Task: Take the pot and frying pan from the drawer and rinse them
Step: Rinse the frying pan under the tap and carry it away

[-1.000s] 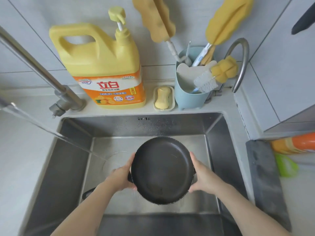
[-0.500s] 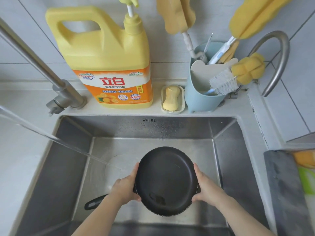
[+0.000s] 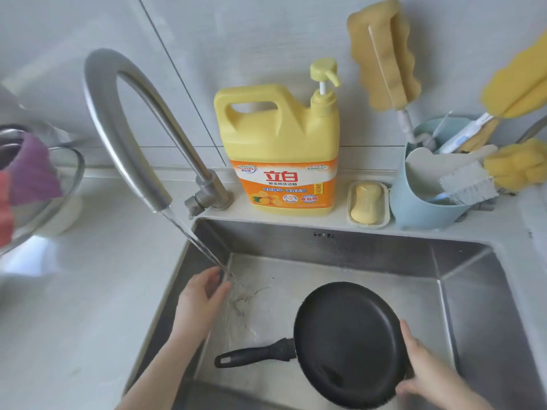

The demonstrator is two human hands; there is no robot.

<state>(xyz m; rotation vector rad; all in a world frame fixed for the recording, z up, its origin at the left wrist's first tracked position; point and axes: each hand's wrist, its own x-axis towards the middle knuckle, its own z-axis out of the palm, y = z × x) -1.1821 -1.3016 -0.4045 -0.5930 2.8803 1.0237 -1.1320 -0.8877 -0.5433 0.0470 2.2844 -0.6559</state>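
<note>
Sink (image 3: 370,253) was steel, set in a pale counter (image 3: 74,306); tap (image 3: 118,119) arched over its left edge, water (image 3: 195,238) running in a slanted stream onto the sink floor near the left wall.

Frying pan (image 3: 346,344) sat in the sink, tilted toward the camera, right of the stream and apart from it, handle pointing left. No pot visible in this view.

Right hand (image 3: 426,377) gripped the pan's right rim, fingers curled over the edge. Left hand (image 3: 204,294) was off the pan, fingers relaxed and apart, holding nothing, fingertips at the stream.

Risks, my read:
- Pan was held one-handed by the rim only, handle free. Wet rim plus the handle's leverage could let it twist or slip and bang the sink floor.
- Stream landed close to the left wall. Pushing a tilted pan under it could deflect water over the edge onto the counter.
- Glass bowl (image 3: 38,196) stood on the counter left of the tap; splash could reach it.
- Pan wasn't in the water, so rinsing hadn't actually begun on it.

Smaller stuff on the back ledge: yellow detergent jug (image 3: 278,149) with pump, blue holder (image 3: 426,199) with brushes and sponges, soap dish (image 3: 368,207) with a yellow bar.

Writing: jug's orange label read "立白" in large red characters. Smaller lines below and the round badges were too small to read reliably.
</note>
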